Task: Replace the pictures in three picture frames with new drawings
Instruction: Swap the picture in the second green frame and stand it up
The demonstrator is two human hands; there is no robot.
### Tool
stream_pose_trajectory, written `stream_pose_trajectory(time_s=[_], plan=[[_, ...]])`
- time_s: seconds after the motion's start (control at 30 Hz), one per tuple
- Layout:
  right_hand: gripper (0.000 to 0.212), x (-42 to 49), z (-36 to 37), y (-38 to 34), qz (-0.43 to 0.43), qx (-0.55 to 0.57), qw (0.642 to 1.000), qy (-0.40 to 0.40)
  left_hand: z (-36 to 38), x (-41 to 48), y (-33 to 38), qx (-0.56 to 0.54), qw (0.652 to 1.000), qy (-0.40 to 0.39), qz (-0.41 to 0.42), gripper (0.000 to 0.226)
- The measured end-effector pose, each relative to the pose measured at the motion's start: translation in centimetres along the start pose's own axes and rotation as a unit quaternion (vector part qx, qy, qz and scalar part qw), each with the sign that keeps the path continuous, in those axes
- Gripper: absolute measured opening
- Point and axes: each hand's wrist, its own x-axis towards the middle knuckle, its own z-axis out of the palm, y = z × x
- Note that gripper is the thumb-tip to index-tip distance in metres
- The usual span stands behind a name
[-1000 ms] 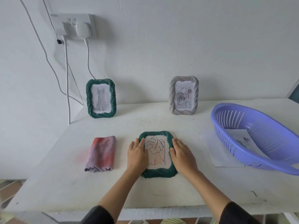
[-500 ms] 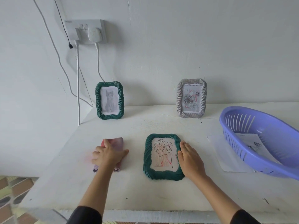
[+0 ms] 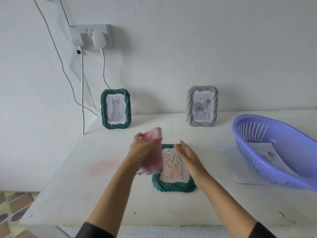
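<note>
A green rope-edged frame (image 3: pixel 173 186) lies flat on the white table (image 3: pixel 171 206), holding a leaf drawing (image 3: pixel 172 164). My left hand (image 3: pixel 142 150) grips a pink folded cloth (image 3: pixel 151 152), lifted above the frame's left edge and blurred by motion. My right hand (image 3: pixel 187 158) hovers over the frame's right side with straight fingers. A second green frame (image 3: pixel 115 109) with a cat picture and a grey frame (image 3: pixel 202 106) with a rose drawing stand upright against the wall.
A purple plastic basket (image 3: pixel 277 152) with a paper drawing (image 3: pixel 267 155) inside sits at the right, on a loose sheet (image 3: pixel 240 169). A pinkish stain (image 3: pixel 103 166) marks the table left of the frame. Wall socket (image 3: pixel 91 36) and cables hang at back left.
My left hand left the flat frame, gripped the pink cloth at the left and lifted it over toward the frame. My right hand rose off the frame's right edge.
</note>
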Motion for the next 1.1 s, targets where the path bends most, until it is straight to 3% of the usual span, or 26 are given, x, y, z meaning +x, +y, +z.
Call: stream_pose_trajectory(time_s=[0.1,0.13,0.2,0.27,0.3,0.37,0.43,0.5,0.6,0.77,0.93,1.0,1.1], plan=[[0.037,0.8,1.2,-0.9,0.051,0.211,0.975,-0.042,3.2,-1.0,1.3,-0.037,0.993,-0.109,0.017,0.052],[0.028,1.3,1.1,-0.8,0.068,0.238,0.969,-0.015,3.6,-0.7,1.2,-0.053,0.994,-0.093,0.032,0.048],[0.027,2.3,0.3,-0.6,0.079,0.262,0.96,0.052,3.6,0.9,0.0,-0.032,0.996,0.03,0.076,0.043],[0.018,3.0,-1.1,-1.1,0.041,0.277,0.955,0.096,3.3,2.1,-2.5,0.07,0.985,0.125,0.095,0.042],[0.016,3.3,-1.7,-1.5,0.006,0.261,0.958,0.117,3.3,2.5,-4.0,0.143,0.976,0.125,0.102,0.043],[0.016,3.8,-2.8,-2.4,-0.112,0.106,0.971,0.182,3.8,3.1,-6.7,0.267,0.951,0.091,0.128,0.046],[0.024,4.7,-3.3,-1.9,-0.24,-0.141,0.939,0.202,4.3,3.5,-8.0,0.344,0.922,0.077,0.158,0.046],[0.038,5.6,-3.1,-0.4,-0.276,-0.344,0.888,0.126,4.3,3.6,-8.1,0.371,0.913,0.072,0.156,0.046],[0.05,6.3,-2.4,3.1,-0.221,-0.539,0.813,-0.022,4.4,3.6,-8.3,0.387,0.905,0.079,0.157,0.046],[0.055,4.8,-1.3,4.9,-0.245,-0.568,0.78,-0.091,4.3,3.7,-8.4,0.407,0.895,0.075,0.168,0.047],[0.054,0.3,-5.0,5.0,-0.278,-0.554,0.763,-0.18,4.3,4.1,-8.5,0.394,0.902,0.079,0.159,0.046],[0.054,0.9,-5.8,4.1,-0.261,-0.559,0.769,-0.169,4.4,4.2,-8.5,0.397,0.9,0.077,0.162,0.046],[0.056,4.1,-5.2,3.1,-0.218,-0.587,0.775,-0.091,4.4,4.2,-8.4,0.399,0.899,0.078,0.163,0.046]])
